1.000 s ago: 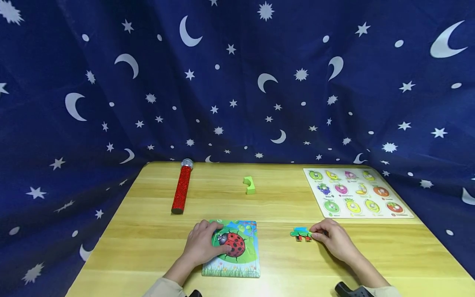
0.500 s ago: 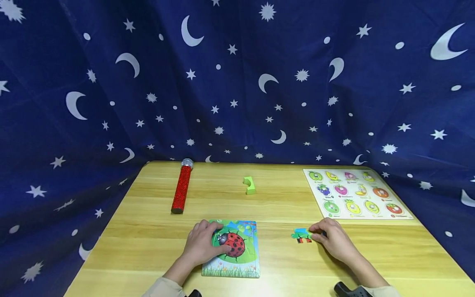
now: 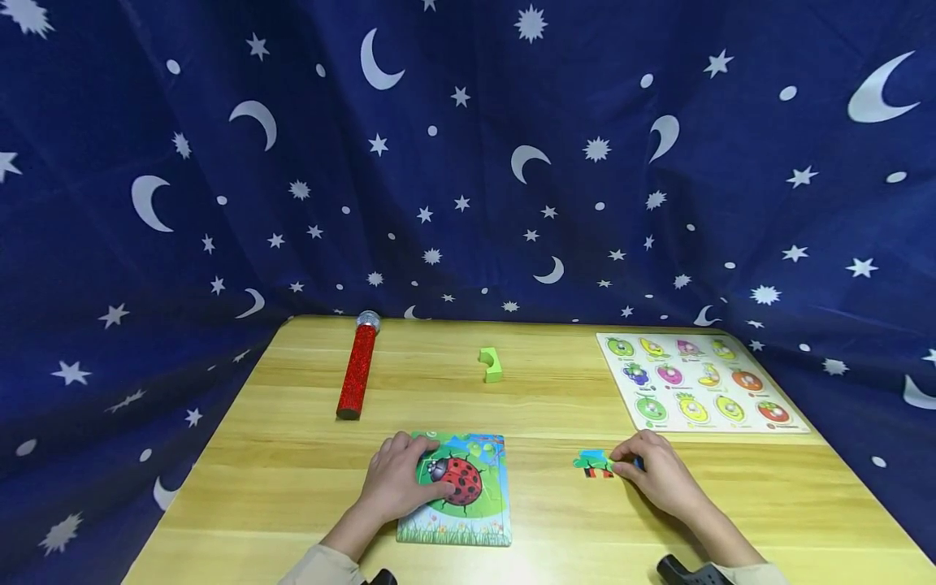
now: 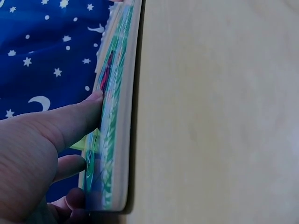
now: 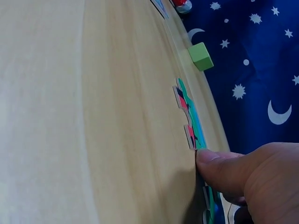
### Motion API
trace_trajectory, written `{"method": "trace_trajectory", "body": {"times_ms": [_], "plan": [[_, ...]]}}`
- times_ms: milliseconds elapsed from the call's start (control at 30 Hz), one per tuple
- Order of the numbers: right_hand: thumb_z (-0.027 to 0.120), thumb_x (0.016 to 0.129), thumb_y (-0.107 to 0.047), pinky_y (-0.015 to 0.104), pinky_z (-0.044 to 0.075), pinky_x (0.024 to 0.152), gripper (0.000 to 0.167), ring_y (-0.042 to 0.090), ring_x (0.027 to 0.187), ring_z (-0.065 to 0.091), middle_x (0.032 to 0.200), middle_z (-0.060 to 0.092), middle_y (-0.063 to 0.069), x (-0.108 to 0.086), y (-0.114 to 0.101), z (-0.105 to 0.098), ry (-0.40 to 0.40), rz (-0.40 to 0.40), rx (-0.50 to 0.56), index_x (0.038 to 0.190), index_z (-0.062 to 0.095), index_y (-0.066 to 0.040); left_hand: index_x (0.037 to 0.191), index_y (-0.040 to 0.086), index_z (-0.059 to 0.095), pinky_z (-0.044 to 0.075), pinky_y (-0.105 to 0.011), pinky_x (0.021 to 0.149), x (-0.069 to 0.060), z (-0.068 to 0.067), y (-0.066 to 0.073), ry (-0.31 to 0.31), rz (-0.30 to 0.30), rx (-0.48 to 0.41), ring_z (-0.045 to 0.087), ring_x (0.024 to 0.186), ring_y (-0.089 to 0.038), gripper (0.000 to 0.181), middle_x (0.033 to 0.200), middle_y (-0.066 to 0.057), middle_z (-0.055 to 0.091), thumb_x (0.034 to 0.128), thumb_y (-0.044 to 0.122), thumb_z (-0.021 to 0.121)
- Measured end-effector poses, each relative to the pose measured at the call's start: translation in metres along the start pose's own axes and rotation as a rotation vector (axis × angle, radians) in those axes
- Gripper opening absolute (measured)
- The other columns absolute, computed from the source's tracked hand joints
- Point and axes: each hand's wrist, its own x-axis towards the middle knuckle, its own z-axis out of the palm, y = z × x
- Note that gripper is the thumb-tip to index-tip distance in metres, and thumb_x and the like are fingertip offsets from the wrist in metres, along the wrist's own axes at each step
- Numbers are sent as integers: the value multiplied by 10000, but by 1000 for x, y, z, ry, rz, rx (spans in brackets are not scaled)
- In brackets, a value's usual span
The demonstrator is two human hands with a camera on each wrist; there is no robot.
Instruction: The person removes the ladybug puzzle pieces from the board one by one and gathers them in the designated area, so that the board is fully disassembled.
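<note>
Red microphone point(image 3: 357, 370), green block point(image 3: 494, 367), fruit board point(image 3: 671, 406) beyond ladybug puzzle point(image 3: 470, 487)

Head view: left hand point(image 3: 405, 479) covers the 9 o'clock edge of the ladybug puzzle point(image 3: 478, 524). Right hand point(image 3: 661, 475) hides the 3 o'clock end of the puzzle pieces point(image 3: 592, 461); a blue sliver point(image 3: 640, 463) shows among its fingers, piece count not determinable. Fruit board point(image 3: 704, 394) captions too small to read. Sleeves point(image 3: 322, 566), black wrist devices point(image 3: 691, 572) and tabletop point(image 3: 541, 406) cut off at 6 o'clock. Left wrist view: puzzle's end cut off at 12 o'clock; ladybug point(image 4: 107, 72) foreshortened to a soft red streak. Right wrist view: microphone point(image 5: 183, 5) mostly cut off at 12 o'clock; hand cut off at 4 o'clock.
</note>
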Motion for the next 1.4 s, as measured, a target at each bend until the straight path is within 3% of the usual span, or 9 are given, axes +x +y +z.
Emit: {"method": "trace_trajectory", "body": {"times_ms": [167,800,900,1000,1100,1200,1400], "plan": [[811,754,-88,305,431,736,187,58,815,494,832,574,-109,-1,1,-1,-19,42,-7,780,687,-226,1267,189,624,362,-330,790,0,0,0,-2,6,-1,404,917,-147,696,1005,6,502,698,537,821],[817,757,-93,287,445,703,147,79,799,522,855,614,-64,0,1,-7,12,43,5,820,711,-171,1258,184,626,374,-337,794,-1,-1,0,5,3,3,429,944,-160,683,1030,-9,523,702,527,824],[786,804,-97,249,398,623,121,32,731,459,830,580,-40,6,0,-15,80,102,51,906,721,-109,1257,185,627,373,-335,793,-1,-1,0,7,5,3,427,940,-160,682,1026,-7,522,701,527,824],[732,872,-124,228,328,565,157,7,657,386,784,535,-7,16,-3,-26,188,223,119,1004,709,-42,1256,187,627,378,-340,795,0,-2,0,9,7,8,431,943,-163,681,1029,-9,523,702,531,822],[690,915,-164,223,315,551,196,4,625,369,771,519,12,25,-11,-33,227,301,167,1058,699,-29,1253,190,629,382,-348,796,-1,-4,-1,11,7,12,438,952,-169,679,1035,-12,527,700,533,822],[691,916,-154,209,352,559,166,2,636,394,776,530,11,31,-30,-24,167,252,211,1038,708,-44,1252,189,630,380,-350,794,-2,-5,-1,9,1,11,440,960,-172,680,1042,-15,529,698,532,825],[730,869,-137,190,446,633,68,-20,725,486,821,615,-49,41,-100,30,-79,-25,322,925,741,-100,1258,165,628,376,-350,802,-2,-4,2,-5,14,-12,439,952,-169,684,1029,-16,530,706,517,826]]}}
